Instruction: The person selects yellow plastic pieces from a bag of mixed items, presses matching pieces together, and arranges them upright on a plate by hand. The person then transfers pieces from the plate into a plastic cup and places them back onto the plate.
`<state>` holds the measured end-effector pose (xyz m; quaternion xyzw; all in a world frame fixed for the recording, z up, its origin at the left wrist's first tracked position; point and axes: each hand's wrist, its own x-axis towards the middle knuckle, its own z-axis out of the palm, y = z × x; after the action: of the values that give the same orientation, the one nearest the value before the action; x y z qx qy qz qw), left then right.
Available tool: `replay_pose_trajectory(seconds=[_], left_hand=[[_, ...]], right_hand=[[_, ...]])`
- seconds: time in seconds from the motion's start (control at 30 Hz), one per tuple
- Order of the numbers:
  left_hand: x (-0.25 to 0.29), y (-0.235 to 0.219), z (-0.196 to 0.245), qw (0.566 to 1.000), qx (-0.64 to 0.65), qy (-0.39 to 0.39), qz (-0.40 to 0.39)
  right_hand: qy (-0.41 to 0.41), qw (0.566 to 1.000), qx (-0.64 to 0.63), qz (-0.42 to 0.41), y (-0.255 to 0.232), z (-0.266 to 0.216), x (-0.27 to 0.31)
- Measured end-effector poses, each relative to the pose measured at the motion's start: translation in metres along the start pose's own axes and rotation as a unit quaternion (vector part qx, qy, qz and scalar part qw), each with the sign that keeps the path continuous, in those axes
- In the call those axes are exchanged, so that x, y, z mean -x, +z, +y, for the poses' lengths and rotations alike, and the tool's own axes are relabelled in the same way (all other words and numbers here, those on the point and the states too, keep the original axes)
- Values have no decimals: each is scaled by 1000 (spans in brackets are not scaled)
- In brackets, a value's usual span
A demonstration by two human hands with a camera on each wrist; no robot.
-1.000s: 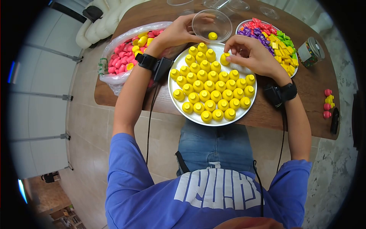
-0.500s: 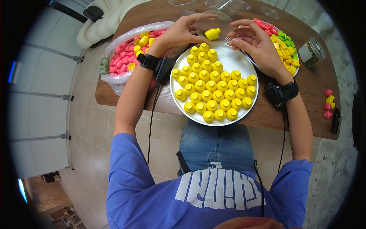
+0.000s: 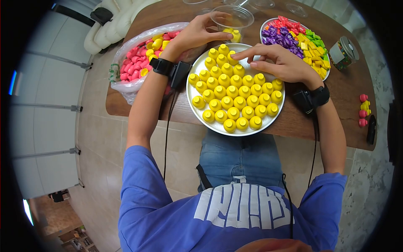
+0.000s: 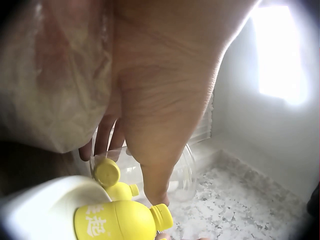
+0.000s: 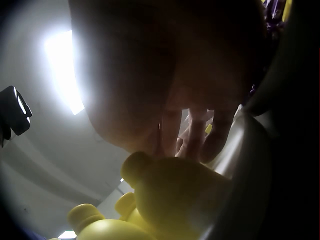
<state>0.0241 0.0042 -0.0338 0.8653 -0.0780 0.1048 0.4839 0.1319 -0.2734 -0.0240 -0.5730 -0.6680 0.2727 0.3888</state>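
Observation:
My left hand (image 3: 199, 32) grips a clear plastic cup (image 3: 235, 17) at the far edge of the plate, with thumb and fingers on opposite sides. Inside the cup lie small yellow bottles (image 3: 236, 37); the left wrist view shows two behind the wall. My right hand (image 3: 285, 63) hovers over the plate with its index finger stretched out to a yellow bottle (image 3: 232, 59) and the thumb held apart. The round white plate (image 3: 216, 127) carries many upright yellow bottles in rows. In the right wrist view, a large yellow bottle (image 5: 175, 197) stands below the fingers.
A plastic bag (image 3: 126, 86) of pink and yellow pieces lies at the left. Another plate (image 3: 262, 30) holds wrapped sweets in several colours. A lidded jar (image 3: 343, 53) and small pink and yellow pieces (image 3: 363, 110) are at the right. More clear cups (image 3: 197, 5) stand behind.
The right hand carried a bottle from the plate to the cup, let it go inside, and came back over the plate. The cup, tilted half a second ago, is more upright and holds more bottles.

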Motion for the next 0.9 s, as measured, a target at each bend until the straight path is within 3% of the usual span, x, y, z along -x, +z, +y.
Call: replay_pose_trajectory(seconds=[0.07,0.17,0.33,0.4,0.57,0.9], left_hand=[[0,-1,-2,1000,-5,4,1],[0,-2,0,1000,21,-9,-8],[-2,-1,-8,996,35,80,-26],[-2,-2,-9,997,43,61,-26],[1,-1,0,997,60,49,-21],[1,-1,4,997,38,55,-28]], right_hand=[[45,999,20,-9,-2,-4,0],[24,999,21,-27,-4,-1,0],[47,999,-12,-8,1,-11,0],[64,998,-5,-20,1,-10,-1],[-6,999,23,42,-1,-6,-2],[21,987,119,105,-2,2,0]])
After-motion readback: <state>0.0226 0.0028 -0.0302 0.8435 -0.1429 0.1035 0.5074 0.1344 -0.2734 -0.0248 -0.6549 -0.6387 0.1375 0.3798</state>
